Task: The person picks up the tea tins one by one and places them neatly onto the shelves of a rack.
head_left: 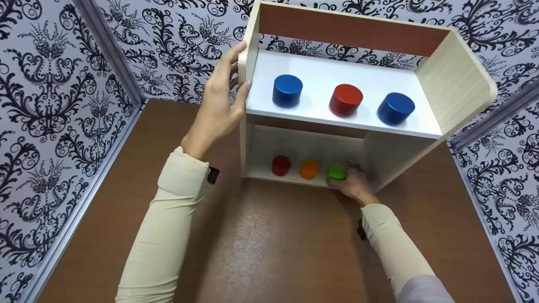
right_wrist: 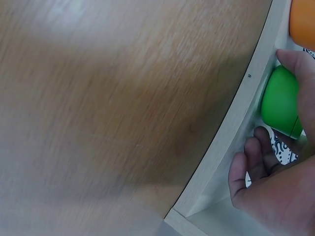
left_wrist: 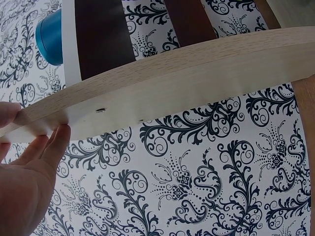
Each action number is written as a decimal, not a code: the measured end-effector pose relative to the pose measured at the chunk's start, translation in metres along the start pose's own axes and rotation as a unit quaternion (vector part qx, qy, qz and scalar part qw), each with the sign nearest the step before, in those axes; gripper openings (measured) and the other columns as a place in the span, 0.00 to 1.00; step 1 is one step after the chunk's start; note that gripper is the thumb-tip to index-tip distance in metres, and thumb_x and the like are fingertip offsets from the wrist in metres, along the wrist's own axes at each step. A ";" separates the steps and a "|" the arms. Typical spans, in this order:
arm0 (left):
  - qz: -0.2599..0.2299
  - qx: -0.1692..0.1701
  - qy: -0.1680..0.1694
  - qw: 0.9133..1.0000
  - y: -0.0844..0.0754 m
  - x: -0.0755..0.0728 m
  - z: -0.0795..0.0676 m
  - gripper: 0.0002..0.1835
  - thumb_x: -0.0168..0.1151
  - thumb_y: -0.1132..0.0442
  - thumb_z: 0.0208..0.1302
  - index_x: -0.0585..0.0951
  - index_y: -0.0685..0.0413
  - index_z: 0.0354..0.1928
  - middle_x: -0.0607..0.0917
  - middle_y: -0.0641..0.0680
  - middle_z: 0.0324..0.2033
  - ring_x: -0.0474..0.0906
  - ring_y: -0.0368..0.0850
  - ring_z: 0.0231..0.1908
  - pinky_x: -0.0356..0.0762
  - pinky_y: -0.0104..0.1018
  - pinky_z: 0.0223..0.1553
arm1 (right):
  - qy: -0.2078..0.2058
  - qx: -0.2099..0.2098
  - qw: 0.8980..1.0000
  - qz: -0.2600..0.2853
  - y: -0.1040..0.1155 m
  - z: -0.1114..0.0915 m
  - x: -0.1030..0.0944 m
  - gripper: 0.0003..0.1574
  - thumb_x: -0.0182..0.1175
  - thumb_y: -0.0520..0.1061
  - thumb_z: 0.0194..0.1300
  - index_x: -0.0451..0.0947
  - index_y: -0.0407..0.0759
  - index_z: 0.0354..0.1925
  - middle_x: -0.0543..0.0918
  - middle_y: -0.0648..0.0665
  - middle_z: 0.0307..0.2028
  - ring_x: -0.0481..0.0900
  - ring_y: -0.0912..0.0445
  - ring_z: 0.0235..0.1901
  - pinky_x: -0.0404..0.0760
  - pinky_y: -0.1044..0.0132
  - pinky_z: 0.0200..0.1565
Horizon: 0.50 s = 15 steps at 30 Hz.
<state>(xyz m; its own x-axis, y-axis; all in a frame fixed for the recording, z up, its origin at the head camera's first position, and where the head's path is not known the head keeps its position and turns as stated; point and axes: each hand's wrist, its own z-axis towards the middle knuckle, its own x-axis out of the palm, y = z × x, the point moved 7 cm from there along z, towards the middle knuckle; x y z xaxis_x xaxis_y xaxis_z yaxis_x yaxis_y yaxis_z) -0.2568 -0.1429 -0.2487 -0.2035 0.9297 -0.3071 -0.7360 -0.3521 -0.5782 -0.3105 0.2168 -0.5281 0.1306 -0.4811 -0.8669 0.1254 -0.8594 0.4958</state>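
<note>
A light wood shelf unit (head_left: pixel 463 78) with a white upper shelf stands on the brown table. My left hand (head_left: pixel 223 90) grips the front edge of its left side panel (left_wrist: pixel 162 91), thumb on one face and fingers on the other. On the lower shelf, my right hand (head_left: pixel 353 183) holds a green round container (right_wrist: pixel 281 101) between thumb and fingers, near the right end. The other fingers curl loosely below it in the right wrist view. Left of it stand an orange round container (head_left: pixel 309 169) and a red one (head_left: pixel 281 165).
On the upper shelf stand a blue cylinder (head_left: pixel 287 91), a red cylinder (head_left: pixel 346 100) and a second blue cylinder (head_left: pixel 396 108). Patterned wall panels (head_left: pixel 50 139) enclose the brown table (head_left: pixel 269 244) at the back and both sides.
</note>
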 end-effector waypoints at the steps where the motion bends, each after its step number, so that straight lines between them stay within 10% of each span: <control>1: 0.003 -0.001 0.000 1.000 0.000 0.000 0.000 0.33 0.55 0.80 0.67 0.61 0.69 0.73 0.69 0.65 0.67 0.74 0.57 0.61 0.78 0.34 0.64 | -0.002 -0.001 1.000 -0.002 0.000 0.000 0.000 0.40 0.71 0.55 0.59 0.71 0.33 0.60 0.73 0.30 0.51 0.73 0.38 0.51 0.77 0.39 0.55; 15: -0.017 -0.008 -0.001 1.000 0.002 -0.001 -0.002 0.33 0.54 0.82 0.66 0.60 0.70 0.73 0.69 0.66 0.66 0.75 0.58 0.61 0.79 0.34 0.63 | 0.004 0.007 0.999 -0.039 0.000 0.000 0.005 0.46 0.69 0.61 0.62 0.68 0.31 0.64 0.70 0.29 0.54 0.71 0.37 0.51 0.79 0.40 0.55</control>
<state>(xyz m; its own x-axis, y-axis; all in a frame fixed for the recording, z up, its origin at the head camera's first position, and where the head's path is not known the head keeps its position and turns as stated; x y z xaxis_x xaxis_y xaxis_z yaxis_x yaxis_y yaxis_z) -0.2570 -0.1446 -0.2511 -0.1804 0.9410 -0.2862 -0.7325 -0.3227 -0.5994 -0.3102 0.2145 -0.5323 0.1288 -0.4116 -0.9022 0.1219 -0.8963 0.4263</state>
